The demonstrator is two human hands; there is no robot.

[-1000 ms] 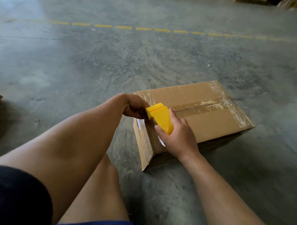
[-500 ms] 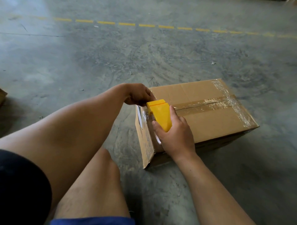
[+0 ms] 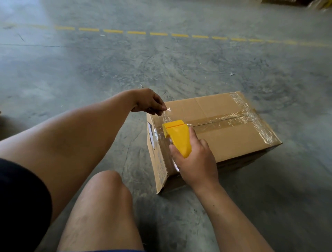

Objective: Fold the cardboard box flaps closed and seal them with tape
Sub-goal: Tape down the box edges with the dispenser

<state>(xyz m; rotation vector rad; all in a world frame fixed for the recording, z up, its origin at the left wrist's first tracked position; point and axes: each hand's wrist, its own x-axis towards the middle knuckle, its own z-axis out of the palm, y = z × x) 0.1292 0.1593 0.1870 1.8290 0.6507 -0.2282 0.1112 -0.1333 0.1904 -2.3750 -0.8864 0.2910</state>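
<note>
A brown cardboard box (image 3: 228, 142) lies on the concrete floor, its top flaps closed. Clear tape runs along the middle seam and across the far right edge. My right hand (image 3: 195, 161) grips a yellow tape dispenser (image 3: 177, 136) at the box's near left top edge. My left hand (image 3: 149, 103) pinches the free end of a clear tape strip (image 3: 166, 116), held up just above the box's left corner. The strip stretches from those fingers down to the dispenser. The tape roll is mostly hidden under my right hand.
My bare knee (image 3: 106, 181) sits just left of the box. Grey concrete floor (image 3: 161, 68) extends all around, with a dashed yellow line (image 3: 136, 32) across the far side. Cardboard shows at the top right corner (image 3: 287, 1).
My left hand lifted off the box's left corner and pulled a length of clear tape up and away from the dispenser. The right hand and dispenser stayed at the edge.
</note>
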